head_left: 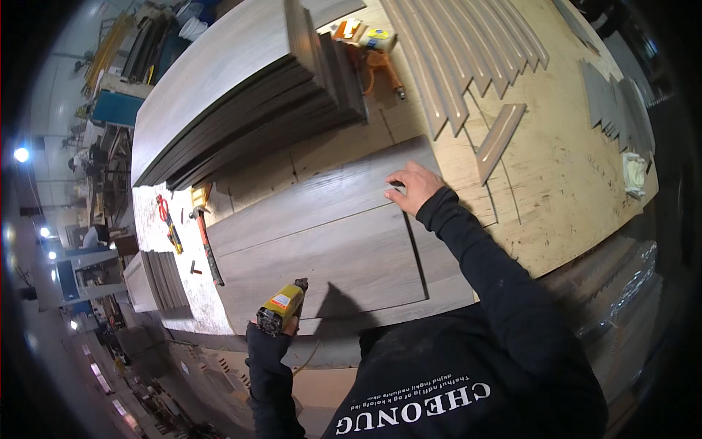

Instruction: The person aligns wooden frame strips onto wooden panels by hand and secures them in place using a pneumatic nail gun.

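Note:
A grey wood-grain framed panel [329, 245] lies flat on the workbench in front of me. My left hand [291, 326] is wrapped round a yellow and black nail gun [284, 304] over the panel's near left part; the tool's body hides most of the fingers. Over the panel's far right corner, my right hand [418, 187] has its thumb and fingers curled together. Something small and dark shows between them, too small to name. A dark gap runs along the panel's right inner edge below that hand.
A tall stack of grey panels [219, 88] stands behind the framed panel. A hammer [207, 245] and red-handled pliers [168, 223] lie to its left. Grooved grey strips [468, 51] spread across the far right of the bench, with a loose strip [502, 143] nearer. An orange tool [384, 73] lies beside the stack.

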Demonstrator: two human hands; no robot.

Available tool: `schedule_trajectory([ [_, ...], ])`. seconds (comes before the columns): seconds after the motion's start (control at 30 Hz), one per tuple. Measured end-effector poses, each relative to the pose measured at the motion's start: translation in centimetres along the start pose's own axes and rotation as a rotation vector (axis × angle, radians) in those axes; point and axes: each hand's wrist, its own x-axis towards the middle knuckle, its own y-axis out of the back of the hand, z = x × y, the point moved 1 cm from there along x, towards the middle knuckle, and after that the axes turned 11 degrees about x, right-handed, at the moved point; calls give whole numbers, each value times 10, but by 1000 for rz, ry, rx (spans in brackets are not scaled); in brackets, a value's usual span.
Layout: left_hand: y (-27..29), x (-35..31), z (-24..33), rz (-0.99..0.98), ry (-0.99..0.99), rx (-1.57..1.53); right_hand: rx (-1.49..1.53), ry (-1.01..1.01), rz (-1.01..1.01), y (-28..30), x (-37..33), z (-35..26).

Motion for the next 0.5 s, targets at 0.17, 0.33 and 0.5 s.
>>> schedule_trajectory([
  [0.17, 27, 8, -29, 70, 34, -108, -390, 123, -81, -49, 18, -37],
  [0.33, 65, 46, -38, -1, -183, 336, -357, 54, -108, -105, 31, -58],
  [0.5, 74, 101, -40, -126, -271, 377, -109, 296, 73, -121, 28, -51],
])
